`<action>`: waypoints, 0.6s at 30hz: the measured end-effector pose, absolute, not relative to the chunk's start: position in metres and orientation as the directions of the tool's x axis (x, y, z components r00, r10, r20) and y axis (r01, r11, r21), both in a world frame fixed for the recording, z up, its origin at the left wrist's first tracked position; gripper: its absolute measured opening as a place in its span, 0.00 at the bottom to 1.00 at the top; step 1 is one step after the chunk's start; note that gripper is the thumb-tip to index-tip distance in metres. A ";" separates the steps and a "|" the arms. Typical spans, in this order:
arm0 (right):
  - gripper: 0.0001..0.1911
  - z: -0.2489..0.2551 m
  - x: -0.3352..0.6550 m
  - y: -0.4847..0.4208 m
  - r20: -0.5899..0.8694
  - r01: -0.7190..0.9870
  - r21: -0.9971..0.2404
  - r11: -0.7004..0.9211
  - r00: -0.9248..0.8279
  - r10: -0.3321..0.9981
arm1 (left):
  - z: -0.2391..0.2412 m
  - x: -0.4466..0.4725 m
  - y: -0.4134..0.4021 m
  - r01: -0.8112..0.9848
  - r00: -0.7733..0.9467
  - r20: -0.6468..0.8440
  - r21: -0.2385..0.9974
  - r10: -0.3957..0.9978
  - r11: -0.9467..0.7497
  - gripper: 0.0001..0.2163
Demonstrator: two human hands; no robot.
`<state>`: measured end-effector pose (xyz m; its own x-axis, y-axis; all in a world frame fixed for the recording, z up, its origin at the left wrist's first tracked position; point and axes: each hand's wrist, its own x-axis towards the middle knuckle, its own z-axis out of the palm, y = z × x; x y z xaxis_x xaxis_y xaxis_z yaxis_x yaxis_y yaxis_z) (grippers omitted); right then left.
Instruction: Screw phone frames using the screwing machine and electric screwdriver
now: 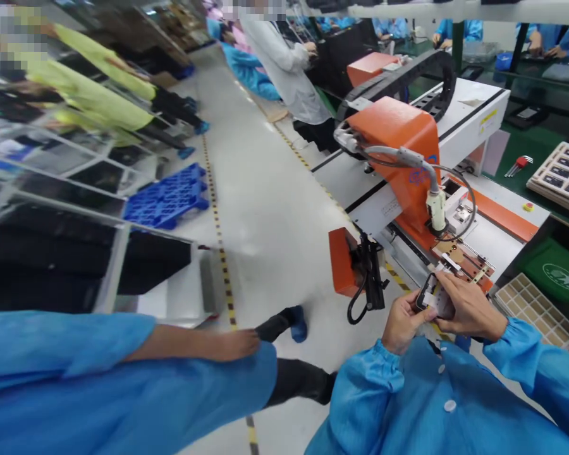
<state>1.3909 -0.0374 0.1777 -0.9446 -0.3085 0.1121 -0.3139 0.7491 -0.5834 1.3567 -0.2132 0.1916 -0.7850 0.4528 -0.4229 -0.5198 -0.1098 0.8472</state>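
Observation:
Close to my chest, my left hand (406, 321) grips the near side of a small black-rimmed device part (431, 297) with a pale, whitish inner face. My right hand (469, 306) closes on the same part from the other side, its fingers lying over the top. The hands cover much of the part, so its exact kind cannot be made out. Just beyond them is the metal fixture bed (459, 256) of an orange and white bench machine (398, 139). The machine's pale tool head (436, 212) hangs above that bed.
An orange control box (345, 262) sticks out left of the machine. At right are a compartment tray (535, 309), a tray of dark parts (564, 177) and a red hex-key set (519, 165). A co-worker in blue (123, 392) is close on my left; a blue pallet (168, 197) lies beyond.

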 end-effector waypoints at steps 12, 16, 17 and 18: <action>0.46 0.202 1.331 -0.128 0.094 -0.373 -0.510 0.775 -0.920 -0.380 | 0.205 1.309 -0.309 -0.458 -0.833 -0.346 0.869 0.432 -0.188 0.23; 0.48 0.222 1.309 -0.189 0.052 -0.319 -0.438 0.840 -0.942 -0.330 | 0.207 1.282 -0.371 -0.480 -0.818 -0.314 0.834 0.483 -0.271 0.25; 0.50 0.227 1.305 -0.207 0.027 -0.291 -0.417 0.861 -0.951 -0.309 | 0.208 1.274 -0.391 -0.499 -0.808 -0.320 0.819 0.495 -0.285 0.26; 0.53 0.231 1.301 -0.227 -0.002 -0.264 -0.400 0.878 -0.957 -0.289 | 0.209 1.267 -0.412 -0.519 -0.797 -0.333 0.805 0.503 -0.289 0.25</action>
